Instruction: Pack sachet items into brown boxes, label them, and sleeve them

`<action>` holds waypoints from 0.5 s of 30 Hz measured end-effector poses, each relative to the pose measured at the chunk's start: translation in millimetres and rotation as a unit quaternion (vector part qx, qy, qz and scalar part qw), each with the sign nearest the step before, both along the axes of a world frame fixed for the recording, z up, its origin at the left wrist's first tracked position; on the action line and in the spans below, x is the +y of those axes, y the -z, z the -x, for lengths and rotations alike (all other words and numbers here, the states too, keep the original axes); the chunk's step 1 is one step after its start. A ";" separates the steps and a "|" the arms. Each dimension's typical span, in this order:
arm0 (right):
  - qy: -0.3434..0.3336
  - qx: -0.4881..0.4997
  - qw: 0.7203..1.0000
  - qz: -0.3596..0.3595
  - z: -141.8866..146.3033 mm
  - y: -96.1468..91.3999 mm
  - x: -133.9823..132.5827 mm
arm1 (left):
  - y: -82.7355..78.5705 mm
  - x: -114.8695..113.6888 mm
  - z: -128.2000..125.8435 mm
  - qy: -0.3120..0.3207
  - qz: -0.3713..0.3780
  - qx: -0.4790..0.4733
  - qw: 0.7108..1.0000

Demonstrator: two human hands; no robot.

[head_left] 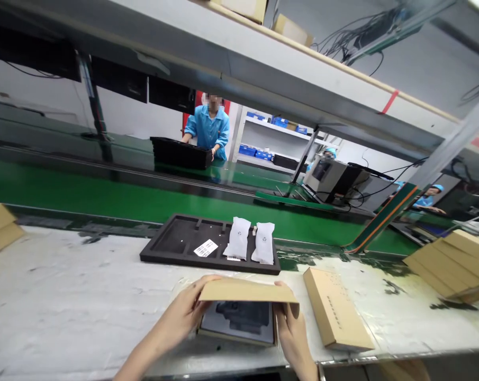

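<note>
Holding a kraft cardboard lid (247, 291) tilted just above a grey-lined box (236, 324), the left hand (179, 317) and right hand (290, 330) pinch its edges with closed fingers, on the table (64, 286) (black foam tray (163, 246) and white pouches (249, 241) just beyond).

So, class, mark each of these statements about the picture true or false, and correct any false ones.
1. The left hand and right hand both grip a kraft cardboard lid. True.
2. Two white pouches lie in a black foam tray. True.
3. The right hand holds the white pouches. False: it grips the lid.
4. The co-worker opposite wears a red smock. False: the smock is blue.
5. A kraft box lies flat to the right of the hands. True.
</note>
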State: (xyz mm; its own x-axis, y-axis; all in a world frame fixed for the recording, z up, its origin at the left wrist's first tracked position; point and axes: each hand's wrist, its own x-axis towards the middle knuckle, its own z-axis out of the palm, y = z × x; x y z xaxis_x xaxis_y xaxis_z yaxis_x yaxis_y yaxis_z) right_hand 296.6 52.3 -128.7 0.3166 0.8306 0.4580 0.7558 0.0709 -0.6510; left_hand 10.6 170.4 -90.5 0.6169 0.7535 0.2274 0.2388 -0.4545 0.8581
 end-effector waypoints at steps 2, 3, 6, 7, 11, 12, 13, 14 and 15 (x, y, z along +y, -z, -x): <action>0.018 0.004 1.000 0.024 3.0 -2.5 -4.0 | 1.8 -1.8 2.5 -0.038 -0.001 0.028 0.999; 0.025 0.013 0.999 0.044 4.3 -7.9 -2.2 | -0.7 -0.2 0.7 -0.068 -0.003 0.045 0.997; 0.042 0.039 0.995 0.085 7.3 -31.0 14.4 | -18.4 11.8 -13.8 -0.142 -0.009 0.087 0.986; 0.050 0.044 0.994 0.091 7.9 -37.4 20.5 | -25.8 16.7 -19.3 -0.149 -0.006 0.098 0.984; 0.054 0.029 0.992 0.107 9.4 -41.0 23.4 | -46.4 26.7 -27.3 -0.130 0.030 0.130 0.983; 0.045 0.028 0.993 0.108 9.9 -36.1 18.1 | -47.2 25.7 -24.7 -0.112 0.043 0.127 0.985; 0.036 0.029 0.994 0.101 10.3 -29.4 11.3 | -45.9 23.3 -20.8 -0.090 0.054 0.118 0.987; 0.028 0.031 0.995 0.087 10.6 -21.5 3.9 | -42.4 20.0 -15.7 -0.062 0.058 0.107 0.991; 0.020 0.031 0.997 0.070 10.4 -12.6 -3.7 | -37.0 16.1 -9.9 -0.033 0.054 0.093 0.994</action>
State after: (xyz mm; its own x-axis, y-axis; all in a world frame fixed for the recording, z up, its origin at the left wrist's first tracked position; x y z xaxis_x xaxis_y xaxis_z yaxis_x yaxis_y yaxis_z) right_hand 286.2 48.6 -116.1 0.3751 0.8708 0.3178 0.7144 -0.0531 -0.6977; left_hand 20.5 186.5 -53.5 0.5889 0.8077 0.0285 0.4248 -0.3393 0.8393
